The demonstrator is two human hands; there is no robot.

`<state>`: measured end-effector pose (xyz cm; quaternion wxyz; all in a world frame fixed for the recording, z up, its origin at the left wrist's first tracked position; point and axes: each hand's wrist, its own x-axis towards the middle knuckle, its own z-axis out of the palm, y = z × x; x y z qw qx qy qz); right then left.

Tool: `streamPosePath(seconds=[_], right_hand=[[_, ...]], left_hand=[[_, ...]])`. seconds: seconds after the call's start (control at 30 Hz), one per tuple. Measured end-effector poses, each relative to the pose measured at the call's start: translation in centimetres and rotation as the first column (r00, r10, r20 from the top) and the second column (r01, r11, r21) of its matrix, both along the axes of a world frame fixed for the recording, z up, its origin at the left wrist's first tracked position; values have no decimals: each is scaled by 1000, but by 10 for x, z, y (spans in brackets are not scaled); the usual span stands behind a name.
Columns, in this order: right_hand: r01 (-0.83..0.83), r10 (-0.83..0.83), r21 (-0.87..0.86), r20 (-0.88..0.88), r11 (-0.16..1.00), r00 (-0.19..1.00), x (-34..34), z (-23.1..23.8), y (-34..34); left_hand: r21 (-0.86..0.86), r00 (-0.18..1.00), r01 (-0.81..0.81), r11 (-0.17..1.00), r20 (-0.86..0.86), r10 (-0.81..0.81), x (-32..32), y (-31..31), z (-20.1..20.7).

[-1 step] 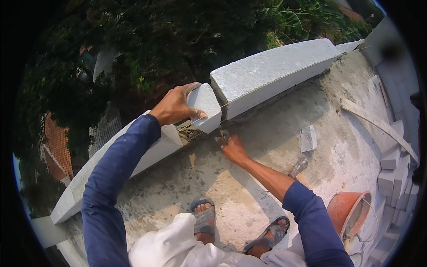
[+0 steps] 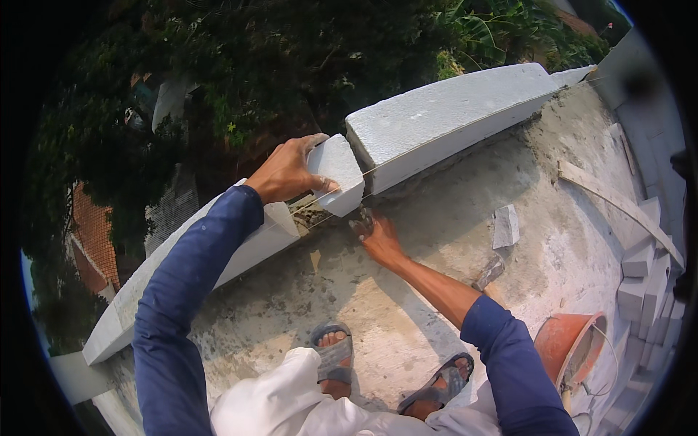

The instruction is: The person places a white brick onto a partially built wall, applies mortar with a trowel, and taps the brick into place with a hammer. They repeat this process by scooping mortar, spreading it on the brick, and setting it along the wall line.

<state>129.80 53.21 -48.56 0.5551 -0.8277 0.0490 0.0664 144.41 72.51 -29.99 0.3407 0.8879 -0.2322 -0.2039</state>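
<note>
My left hand (image 2: 285, 171) grips a short white lightweight block (image 2: 337, 174), thumb on the near side and fingers over the far side. The piece stands in the gap of a low wall, slightly tilted, close to the end of a long white block (image 2: 451, 116) on the right. Another white block (image 2: 247, 254) lies to its left, partly hidden by my sleeve. Below the short block's lower corner is my right hand (image 2: 379, 240), fingers bent and smeared grey; whatever they hold, if anything, cannot be made out. A thin string line (image 2: 396, 156) runs along the blocks.
On the concrete floor to the right lie a block offcut (image 2: 504, 225), a grey-headed tool (image 2: 491, 271) and a wooden strip (image 2: 611, 195). An orange bucket (image 2: 556, 341) stands near my right arm, beside stacked blocks (image 2: 643, 291). Beyond the wall are trees and tiled roofs below.
My right hand's fingers have shifted slightly upward under the short block. The left hand keeps its grip, and the block stays almost in place.
</note>
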Motion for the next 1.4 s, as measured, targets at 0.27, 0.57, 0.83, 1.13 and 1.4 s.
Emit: streamPosePath(seconds=[0.27, 0.57, 0.83, 1.13, 1.4], right_hand=[[206, -174, 420, -113, 884, 978, 18, -29, 12], [134, -150, 217, 57, 967, 987, 16, -17, 15], [108, -119, 304, 16, 946, 993, 17, -23, 22], [254, -173, 617, -189, 745, 967, 17, -31, 31], [151, -140, 422, -57, 894, 989, 16, -21, 22]], left_hand=[[101, 999, -26, 995, 37, 22, -3, 1, -8], [54, 999, -20, 998, 28, 18, 1, 2, -14], [1, 999, -29, 1000, -14, 29, 2, 1, -13], [80, 999, -47, 996, 0, 47, 3, 4, -14], [62, 999, -31, 998, -20, 33, 3, 1, -10]])
